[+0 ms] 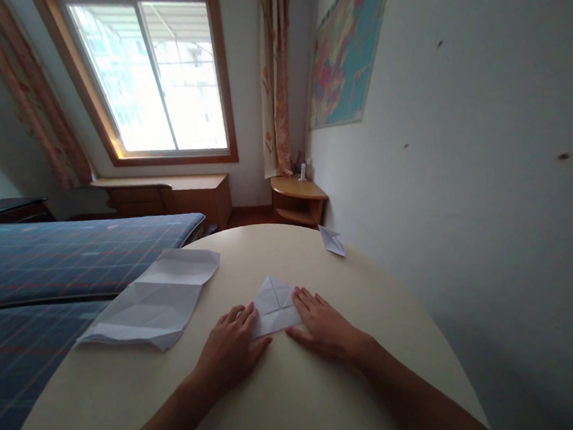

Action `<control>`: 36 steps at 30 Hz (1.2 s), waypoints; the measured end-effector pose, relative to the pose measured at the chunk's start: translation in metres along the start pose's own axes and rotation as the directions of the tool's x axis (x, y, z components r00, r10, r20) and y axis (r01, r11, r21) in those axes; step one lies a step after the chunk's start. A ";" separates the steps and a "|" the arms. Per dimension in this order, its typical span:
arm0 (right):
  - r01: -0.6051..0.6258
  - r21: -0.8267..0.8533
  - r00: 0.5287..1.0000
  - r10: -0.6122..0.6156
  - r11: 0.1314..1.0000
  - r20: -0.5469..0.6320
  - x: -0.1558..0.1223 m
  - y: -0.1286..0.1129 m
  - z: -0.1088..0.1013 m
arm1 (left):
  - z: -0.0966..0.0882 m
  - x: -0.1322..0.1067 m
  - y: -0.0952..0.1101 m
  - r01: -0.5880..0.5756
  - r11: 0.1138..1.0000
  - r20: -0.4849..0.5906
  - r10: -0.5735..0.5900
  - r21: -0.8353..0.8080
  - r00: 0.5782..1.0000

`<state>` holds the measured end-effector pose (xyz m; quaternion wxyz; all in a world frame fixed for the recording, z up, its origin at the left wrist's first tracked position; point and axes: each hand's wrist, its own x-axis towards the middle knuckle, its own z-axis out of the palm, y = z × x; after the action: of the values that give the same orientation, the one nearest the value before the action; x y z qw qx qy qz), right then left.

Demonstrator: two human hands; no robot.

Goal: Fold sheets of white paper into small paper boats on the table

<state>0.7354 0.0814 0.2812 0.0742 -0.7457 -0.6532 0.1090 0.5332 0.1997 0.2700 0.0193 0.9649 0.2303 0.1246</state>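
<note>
A small folded white paper, shaped like a triangle on top of a band, lies on the round cream table. My left hand lies flat with its fingers stretched out on the paper's left lower edge. My right hand lies flat too, its fingertips on the paper's right edge. Both hands press the paper down onto the table.
A larger creased white sheet lies at the table's left, overhanging the edge. A small folded paper piece rests at the far right by the wall. A bed with a blue plaid cover stands left; a wooden corner stand stands beyond.
</note>
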 end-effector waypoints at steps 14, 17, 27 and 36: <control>0.113 -0.006 0.991 -0.113 0.994 -0.078 0.004 0.013 -0.004 | 0.000 0.002 -0.003 -0.037 0.999 0.019 0.036 0.023 0.999; 0.173 0.026 0.980 -0.170 0.985 -0.108 0.006 0.018 -0.006 | -0.002 0.002 -0.002 -0.023 1.000 0.014 0.022 0.003 1.000; 0.261 0.199 0.942 -0.204 0.945 -0.266 0.009 0.031 -0.013 | -0.005 0.003 0.000 0.021 1.000 0.002 -0.021 -0.019 1.000; 0.127 0.372 0.953 -0.009 0.920 -0.303 0.011 0.039 -0.016 | -0.004 0.004 -0.006 0.131 0.991 0.013 -0.132 0.003 0.991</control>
<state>0.7783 0.0873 0.2856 0.3206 -0.7008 -0.6258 0.1204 0.5324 0.2069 0.2745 0.0281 0.9485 0.2933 0.1165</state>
